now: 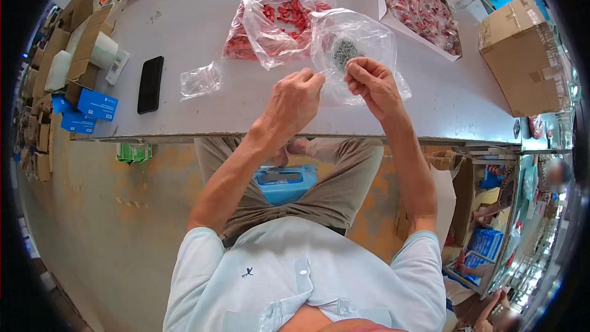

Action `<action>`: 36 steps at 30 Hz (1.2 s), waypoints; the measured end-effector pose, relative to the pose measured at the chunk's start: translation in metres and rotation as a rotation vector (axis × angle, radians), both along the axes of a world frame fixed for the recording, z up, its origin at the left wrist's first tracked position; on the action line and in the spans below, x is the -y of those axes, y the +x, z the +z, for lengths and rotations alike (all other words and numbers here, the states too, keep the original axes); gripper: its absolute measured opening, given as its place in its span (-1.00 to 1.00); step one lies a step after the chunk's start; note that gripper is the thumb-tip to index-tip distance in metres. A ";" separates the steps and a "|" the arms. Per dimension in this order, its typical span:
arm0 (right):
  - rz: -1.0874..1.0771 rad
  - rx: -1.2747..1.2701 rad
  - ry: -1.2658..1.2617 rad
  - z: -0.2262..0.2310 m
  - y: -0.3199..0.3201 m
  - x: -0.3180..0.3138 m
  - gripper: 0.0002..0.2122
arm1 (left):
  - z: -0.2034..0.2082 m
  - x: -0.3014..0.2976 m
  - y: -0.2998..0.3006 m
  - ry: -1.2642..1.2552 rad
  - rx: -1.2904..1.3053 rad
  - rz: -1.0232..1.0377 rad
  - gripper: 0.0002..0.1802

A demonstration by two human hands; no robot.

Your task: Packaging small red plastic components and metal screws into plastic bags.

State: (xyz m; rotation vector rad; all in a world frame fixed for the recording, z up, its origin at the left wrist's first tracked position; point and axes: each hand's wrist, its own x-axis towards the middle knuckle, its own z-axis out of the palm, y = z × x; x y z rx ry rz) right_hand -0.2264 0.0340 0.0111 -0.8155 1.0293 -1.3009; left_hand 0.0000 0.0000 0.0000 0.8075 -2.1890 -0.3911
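Note:
My left hand (295, 101) and my right hand (372, 83) are raised over the grey table (203, 31), fingertips close together. Both pinch the edge of a clear plastic bag (356, 40) that holds a small clump of dark metal screws (344, 52). Behind it lies a larger open clear bag (276, 21) full of red plastic pieces. A small empty clear bag (200, 80) lies flat on the table to the left of my left hand.
A black phone (150, 84) lies at the table's left. A white tray of red packets (421, 9) and a cardboard box (522, 58) stand at the right. Blue boxes (86, 110) and cartons pile on the left. A blue device (284, 182) rests on my lap.

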 end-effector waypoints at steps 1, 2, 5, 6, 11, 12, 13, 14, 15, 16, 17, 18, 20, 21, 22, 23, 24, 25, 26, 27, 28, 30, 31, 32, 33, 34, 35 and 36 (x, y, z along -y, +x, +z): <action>0.021 -0.045 -0.017 0.005 0.007 -0.003 -0.84 | 0.001 0.000 0.000 -0.003 0.016 0.000 -0.93; 0.042 -0.090 -0.034 0.008 0.012 -0.004 -0.84 | 0.002 -0.001 0.000 -0.007 0.032 0.000 -0.93; 0.034 -0.173 -0.070 0.010 0.027 -0.009 -0.84 | 0.003 -0.003 0.005 -0.027 0.038 -0.018 -0.92; 0.035 -0.172 -0.072 0.010 0.029 -0.008 -0.84 | 0.004 -0.004 0.005 -0.029 0.039 -0.017 -0.92; -0.005 -0.450 -0.144 0.014 0.034 -0.011 -0.86 | 0.004 -0.008 0.005 -0.063 0.020 -0.037 -0.92; -0.006 -0.450 -0.143 0.017 0.037 -0.012 -0.86 | 0.003 -0.008 0.005 -0.062 0.020 -0.037 -0.92; -0.034 -0.579 -0.141 0.022 0.040 -0.014 -0.87 | 0.002 -0.009 0.006 -0.064 0.029 -0.046 -0.91; -0.063 -0.708 -0.138 0.026 0.043 -0.016 -0.88 | 0.001 -0.010 0.006 -0.067 0.038 -0.055 -0.90; -0.065 -0.709 -0.136 0.029 0.045 -0.016 -0.88 | 0.001 -0.010 0.005 -0.065 0.037 -0.058 -0.90; -0.065 -0.809 -0.163 0.032 0.046 -0.017 -0.88 | 0.001 -0.011 0.005 -0.084 0.043 -0.064 -0.90; -0.065 -0.908 -0.190 0.034 0.047 -0.018 -0.89 | 0.001 -0.011 0.004 -0.103 0.050 -0.070 -0.89; -0.068 -0.910 -0.186 0.035 0.046 -0.018 -0.89 | 0.001 -0.012 0.002 -0.101 0.049 -0.074 -0.89; -0.008 -1.002 -0.184 0.037 0.044 -0.016 -0.87 | 0.002 -0.012 -0.001 -0.119 0.068 -0.109 -0.87; -0.012 -1.001 -0.181 0.038 0.043 -0.015 -0.87 | 0.002 -0.013 -0.002 -0.117 0.070 -0.113 -0.87; 0.011 -0.957 -0.145 0.039 0.042 -0.015 -0.87 | 0.003 -0.012 -0.002 -0.078 0.055 -0.112 -0.88; 0.033 -0.913 -0.111 0.041 0.042 -0.014 -0.85 | 0.003 -0.012 -0.001 -0.039 0.042 -0.111 -0.88; 0.030 -0.911 -0.107 0.042 0.041 -0.014 -0.85 | 0.004 -0.012 -0.002 -0.038 0.043 -0.116 -0.88; 0.032 -0.866 -0.086 0.043 0.040 -0.013 -0.85 | 0.006 -0.012 -0.002 0.017 0.028 -0.121 -0.89; 0.034 -0.820 -0.066 0.043 0.039 -0.013 -0.84 | 0.007 -0.012 -0.002 0.071 0.013 -0.125 -0.90; 0.030 -0.818 -0.064 0.042 0.038 -0.012 -0.84 | 0.007 -0.013 -0.002 0.071 0.015 -0.129 -0.90; 0.026 -0.773 -0.050 0.040 0.036 -0.012 -0.83 | 0.007 -0.013 -0.003 0.119 -0.031 -0.126 -0.91; 0.020 -0.726 -0.036 0.036 0.033 -0.013 -0.83 | 0.006 -0.013 -0.003 0.165 -0.075 -0.123 -0.91; 0.010 -0.713 -0.063 0.035 0.031 -0.014 -0.84 | 0.005 -0.011 -0.003 0.194 -0.099 -0.120 -0.90; 0.000 -0.700 -0.090 0.034 0.029 -0.014 -0.84 | 0.004 -0.010 -0.002 0.222 -0.124 -0.116 -0.90; 0.000 -0.698 -0.091 0.034 0.028 -0.016 -0.84 | 0.005 -0.010 -0.002 0.221 -0.122 -0.116 -0.90; -0.012 -0.725 -0.095 0.035 0.026 -0.017 -0.84 | 0.007 -0.009 -0.001 0.260 -0.153 -0.119 -0.90; -0.023 -0.751 -0.100 0.035 0.025 -0.018 -0.85 | 0.009 -0.009 -0.001 0.298 -0.184 -0.122 -0.91; -0.025 -0.751 -0.100 0.035 0.023 -0.020 -0.85 | 0.011 -0.008 0.000 0.298 -0.183 -0.124 -0.91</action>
